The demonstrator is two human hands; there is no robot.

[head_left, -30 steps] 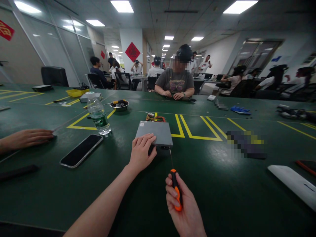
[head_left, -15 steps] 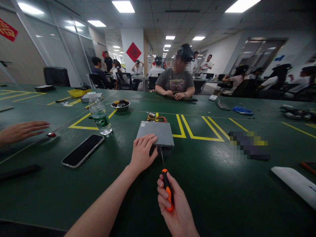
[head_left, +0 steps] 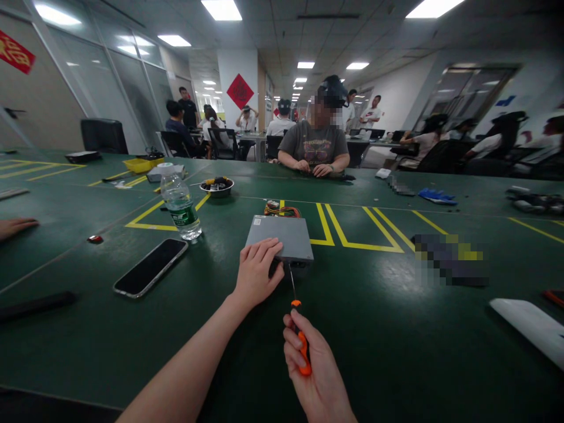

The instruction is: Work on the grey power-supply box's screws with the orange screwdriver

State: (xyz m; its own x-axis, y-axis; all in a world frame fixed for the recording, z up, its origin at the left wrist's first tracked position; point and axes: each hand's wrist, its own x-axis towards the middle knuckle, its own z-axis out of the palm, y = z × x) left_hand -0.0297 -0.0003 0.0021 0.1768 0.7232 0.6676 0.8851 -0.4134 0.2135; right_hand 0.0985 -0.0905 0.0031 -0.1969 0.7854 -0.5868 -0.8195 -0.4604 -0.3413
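A grey metal computer power supply unit (head_left: pixel 288 238) lies flat on the green table, its bundle of coloured cables (head_left: pixel 282 210) at the far side. My left hand (head_left: pixel 259 267) grips its near left corner, fingers on the top and thumb against the front face. Wrapped around the handle of an orange and black screwdriver (head_left: pixel 304 352) is my right hand (head_left: pixel 311 358). The screwdriver's thin shaft points away from me, and its tip meets the near face of the unit. What the tip touches there is too small to make out.
Left of the unit lie a phone (head_left: pixel 151 268) and a water bottle (head_left: pixel 181 205). Behind them stands a metal bowl (head_left: pixel 217 188) of small parts. Another person's hand (head_left: pixel 16 228) rests at the left edge. A person (head_left: pixel 314 147) sits opposite. A white object (head_left: pixel 529 326) lies at right.
My right hand has turned a little around the screwdriver handle, thumb now over its upper part. The other person's hand at the left has drawn back toward the edge.
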